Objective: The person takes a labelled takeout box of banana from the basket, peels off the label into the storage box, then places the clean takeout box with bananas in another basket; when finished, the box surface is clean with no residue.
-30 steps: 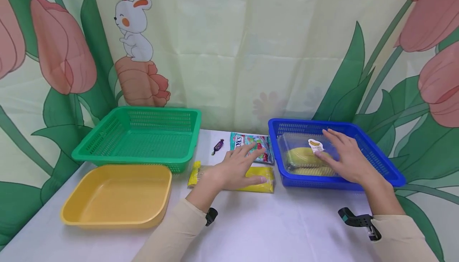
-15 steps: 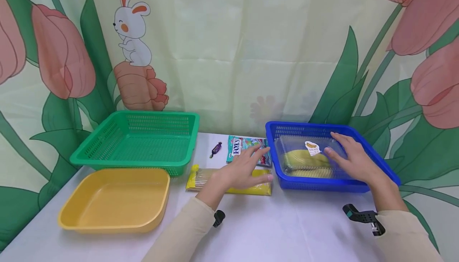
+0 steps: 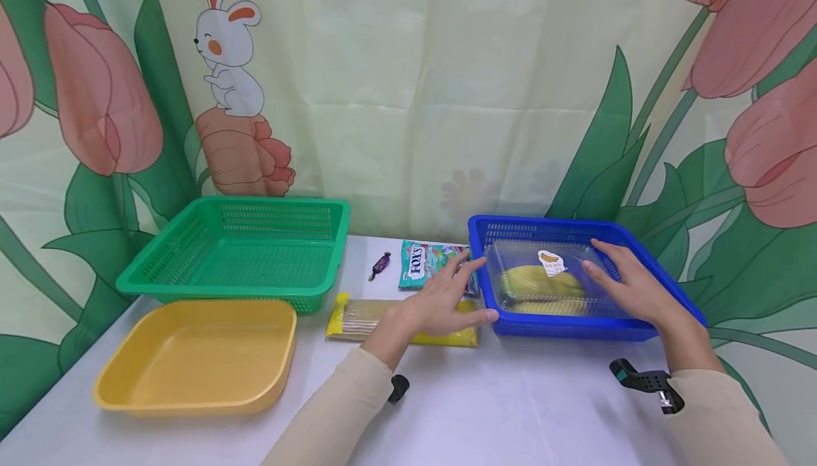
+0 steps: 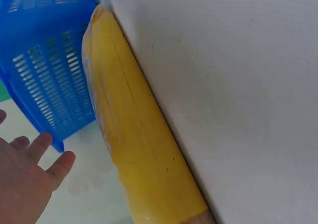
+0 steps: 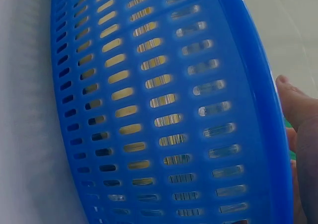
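A clear plastic box (image 3: 498, 274) with a banana sticker and yellow contents sits inside the blue basket (image 3: 574, 328). My right hand (image 3: 635, 289) is over the right end of this box, fingers spread and pointing inward over the basket. My left hand (image 3: 440, 303) reaches across a yellow noodle-like packet (image 3: 364, 317), its fingertips right at the basket's left rim. In the left wrist view, spread fingers (image 4: 59, 167) show near the corner of the basket. The right wrist view has the basket's slotted wall (image 5: 164, 105), with part of the right hand beyond the rim.
On the left stand a green basket (image 3: 274, 257) and, in front of it, a yellow tub (image 3: 198, 359). A purple wrapped candy (image 3: 379, 266) and a teal FOX'S candy bag (image 3: 415, 267) lie at the back, near the printed curtain (image 3: 383, 132). White cloth covers the table (image 3: 510, 395).
My left hand has slid right, from above the packets to the blue basket's left rim. My right hand has shifted from the sticker area toward the clear box's right end.
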`<state>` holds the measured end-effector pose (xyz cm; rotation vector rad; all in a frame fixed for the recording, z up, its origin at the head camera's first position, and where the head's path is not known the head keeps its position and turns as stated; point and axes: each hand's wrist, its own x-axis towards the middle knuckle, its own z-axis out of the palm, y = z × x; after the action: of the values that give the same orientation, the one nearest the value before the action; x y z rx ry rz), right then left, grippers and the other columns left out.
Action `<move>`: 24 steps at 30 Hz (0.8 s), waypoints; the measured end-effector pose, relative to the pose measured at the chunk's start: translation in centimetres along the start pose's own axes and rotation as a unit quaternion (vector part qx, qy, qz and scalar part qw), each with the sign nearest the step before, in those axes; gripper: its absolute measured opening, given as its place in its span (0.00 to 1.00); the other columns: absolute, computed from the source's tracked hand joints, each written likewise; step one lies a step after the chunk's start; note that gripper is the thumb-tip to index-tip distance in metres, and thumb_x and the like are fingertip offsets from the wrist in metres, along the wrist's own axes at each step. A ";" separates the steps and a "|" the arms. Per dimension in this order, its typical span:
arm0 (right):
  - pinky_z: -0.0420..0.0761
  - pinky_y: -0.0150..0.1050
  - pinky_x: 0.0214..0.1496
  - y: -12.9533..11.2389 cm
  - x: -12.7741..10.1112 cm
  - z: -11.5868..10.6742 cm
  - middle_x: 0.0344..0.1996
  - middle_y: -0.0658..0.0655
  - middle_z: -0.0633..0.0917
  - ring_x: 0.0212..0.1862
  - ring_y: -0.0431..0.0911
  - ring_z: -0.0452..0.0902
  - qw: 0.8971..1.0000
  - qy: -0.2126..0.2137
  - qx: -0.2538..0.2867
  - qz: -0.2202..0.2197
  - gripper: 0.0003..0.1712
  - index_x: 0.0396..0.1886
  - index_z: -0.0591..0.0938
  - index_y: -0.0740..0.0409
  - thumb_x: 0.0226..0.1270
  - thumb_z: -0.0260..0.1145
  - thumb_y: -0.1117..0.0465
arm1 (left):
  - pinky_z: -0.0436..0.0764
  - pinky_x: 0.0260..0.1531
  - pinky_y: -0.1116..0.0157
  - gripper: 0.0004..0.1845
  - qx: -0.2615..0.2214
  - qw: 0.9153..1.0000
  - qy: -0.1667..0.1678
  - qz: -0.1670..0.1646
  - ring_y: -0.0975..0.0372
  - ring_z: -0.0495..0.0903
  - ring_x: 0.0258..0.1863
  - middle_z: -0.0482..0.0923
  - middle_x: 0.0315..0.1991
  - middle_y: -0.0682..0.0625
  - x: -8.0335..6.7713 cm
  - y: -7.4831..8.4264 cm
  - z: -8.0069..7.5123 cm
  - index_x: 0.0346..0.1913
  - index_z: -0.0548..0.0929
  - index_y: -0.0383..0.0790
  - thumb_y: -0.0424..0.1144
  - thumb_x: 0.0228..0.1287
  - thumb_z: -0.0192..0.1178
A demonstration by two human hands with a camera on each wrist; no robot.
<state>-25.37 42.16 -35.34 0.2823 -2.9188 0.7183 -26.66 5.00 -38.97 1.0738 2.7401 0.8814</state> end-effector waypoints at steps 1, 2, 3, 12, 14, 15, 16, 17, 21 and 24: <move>0.53 0.84 0.63 0.0 0.1 0.0 0.77 0.79 0.51 0.75 0.79 0.45 1.000 -0.004 0.002 0.004 0.44 0.83 0.51 0.62 0.82 0.51 0.41 | 0.55 0.75 0.37 0.51 -0.004 1.000 0.001 -0.003 0.52 0.42 0.83 0.32 0.85 0.53 0.1 0.0 0.1 0.84 0.43 0.63 0.75 0.65 0.53; 0.52 0.84 0.63 0.0 0.2 0.0 0.77 0.79 0.51 0.75 0.79 0.44 1.000 -0.008 0.004 0.007 0.44 0.83 0.51 0.62 0.82 0.51 0.41 | 0.54 0.75 0.37 0.51 -0.007 1.000 0.001 -0.006 0.52 0.42 0.83 0.31 0.85 0.53 0.1 -0.1 0.1 0.83 0.43 0.64 0.76 0.65 0.53; 0.52 0.84 0.63 0.1 0.2 0.0 0.77 0.79 0.50 0.75 0.79 0.44 1.000 -0.011 0.005 0.011 0.44 0.83 0.51 0.62 0.82 0.50 0.40 | 0.54 0.75 0.37 0.52 -0.010 1.000 0.001 -0.009 0.52 0.41 0.83 0.30 0.85 0.53 0.2 -0.1 0.2 0.83 0.43 0.66 0.76 0.64 0.53; 0.63 0.80 0.61 0.3 0.4 0.0 0.74 0.81 0.57 0.68 0.78 0.61 1.000 -0.006 -0.004 0.016 0.41 0.81 0.53 0.66 0.85 0.45 0.42 | 0.50 0.71 0.28 0.52 -0.022 1.000 0.002 -0.007 0.45 0.40 0.83 0.26 0.85 0.51 0.9 0.1 0.5 0.83 0.42 0.69 0.78 0.62 0.53; 0.63 0.80 0.62 0.4 0.5 0.1 0.74 0.81 0.56 0.68 0.78 0.61 1.000 -0.011 -0.006 0.021 0.41 0.81 0.53 0.66 0.84 0.45 0.42 | 0.50 0.71 0.27 0.50 -0.027 1.000 0.005 0.001 0.47 0.39 0.83 0.27 0.85 0.52 1.1 0.1 0.5 0.82 0.43 0.71 0.78 0.63 0.52; 0.63 0.80 0.62 0.4 0.5 0.1 0.74 0.81 0.56 0.69 0.78 0.60 1.000 -0.014 -0.005 0.024 0.41 0.82 0.52 0.66 0.84 0.45 0.42 | 0.50 0.70 0.27 0.49 -0.027 1.000 0.007 0.006 0.48 0.39 0.83 0.28 0.85 0.53 1.2 0.0 0.5 0.82 0.44 0.71 0.77 0.63 0.52; 0.62 0.81 0.62 0.5 0.6 0.1 0.74 0.81 0.55 0.69 0.79 0.58 0.999 -0.017 -0.005 0.027 0.42 0.82 0.52 0.66 0.84 0.45 0.41 | 0.50 0.70 0.26 0.48 -0.028 1.000 0.008 0.010 0.49 0.39 0.83 0.28 0.85 0.54 1.3 0.0 0.5 0.82 0.45 0.72 0.77 0.64 0.52; 0.62 0.81 0.62 0.6 0.6 0.2 0.74 0.81 0.54 0.69 0.79 0.58 0.999 -0.020 -0.004 0.030 0.42 0.82 0.52 0.66 0.84 0.44 0.41 | 0.50 0.69 0.26 0.46 -0.029 0.999 0.009 0.013 0.50 0.38 0.84 0.29 0.85 0.54 1.4 -0.1 0.5 0.82 0.47 0.73 0.77 0.65 0.51; 0.60 0.81 0.62 0.8 0.6 0.2 0.75 0.82 0.53 0.70 0.80 0.55 0.999 -0.032 -0.002 0.040 0.43 0.82 0.51 0.67 0.84 0.44 0.40 | 0.49 0.69 0.25 0.44 -0.029 0.999 0.007 0.016 0.49 0.39 0.84 0.31 0.85 0.55 1.7 -0.3 0.7 0.81 0.50 0.72 0.76 0.66 0.50; 0.58 0.82 0.63 0.9 0.7 0.1 0.75 0.82 0.52 0.71 0.81 0.52 0.998 -0.041 0.000 0.046 0.44 0.81 0.51 0.67 0.83 0.44 0.39 | 0.49 0.69 0.26 0.44 -0.027 1.000 0.003 0.009 0.48 0.40 0.83 0.32 0.85 0.55 1.9 -0.6 0.9 0.81 0.51 0.70 0.76 0.66 0.50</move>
<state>-26.29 42.79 -35.77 0.1823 -3.0259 0.7360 -28.20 6.34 -39.76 1.0899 2.6979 0.9579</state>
